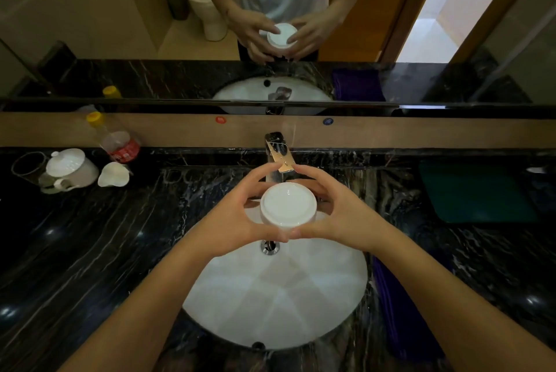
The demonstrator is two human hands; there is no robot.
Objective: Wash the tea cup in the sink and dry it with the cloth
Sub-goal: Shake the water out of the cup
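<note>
While the cup (288, 205) hangs inverted over the sink (279, 296) | left hand (240, 218) and right hand (337, 215) both grip it | washing seemingly near done | drying with the cloth (397, 311) remains

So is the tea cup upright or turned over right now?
Turned over. The tea cup shows its flat base and foot ring facing up, held between the left hand and right hand above the sink.
</note>
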